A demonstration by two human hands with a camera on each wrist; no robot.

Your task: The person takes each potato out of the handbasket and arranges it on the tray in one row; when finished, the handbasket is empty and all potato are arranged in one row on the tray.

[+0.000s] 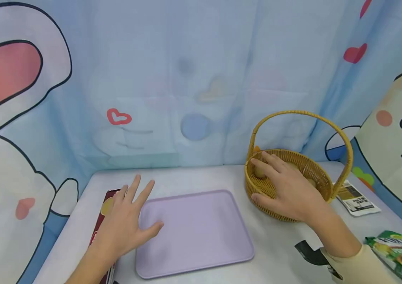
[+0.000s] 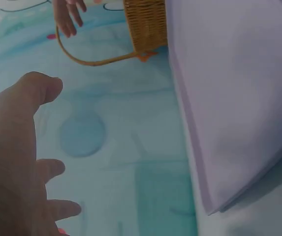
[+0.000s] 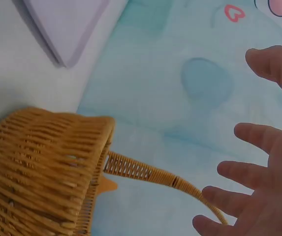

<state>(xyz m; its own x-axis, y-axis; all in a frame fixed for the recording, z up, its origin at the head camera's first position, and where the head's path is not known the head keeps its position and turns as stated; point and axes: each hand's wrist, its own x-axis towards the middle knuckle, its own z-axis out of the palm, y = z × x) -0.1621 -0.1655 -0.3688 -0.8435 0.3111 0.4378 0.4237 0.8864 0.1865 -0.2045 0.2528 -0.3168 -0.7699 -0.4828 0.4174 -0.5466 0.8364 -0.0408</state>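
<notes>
My left hand [image 1: 124, 221] hovers with spread, straight fingers beside a flat lavender tray [image 1: 193, 236], holding nothing. Beneath that hand, a dark red box [image 1: 102, 217] is partly hidden. Over the mouth of a yellow-brown wicker basket [image 1: 311, 167] with a tall arched handle is my right hand [image 1: 289, 189], fingers extended and spread. The right wrist view shows these fingers [image 3: 251, 172] apart from the basket wall [image 3: 37, 172], with nothing in them. Several round, yellowish things [image 1: 258, 172] lie inside the basket, partly covered by the hand.
Right of the basket lies a brown-and-white packet [image 1: 357, 199]. A green snack bag [image 1: 399, 254] sits nearer, by the right sleeve [image 1: 360, 266]. Behind the white table [image 1: 279, 256] hangs a light blue cartoon curtain [image 1: 193, 79].
</notes>
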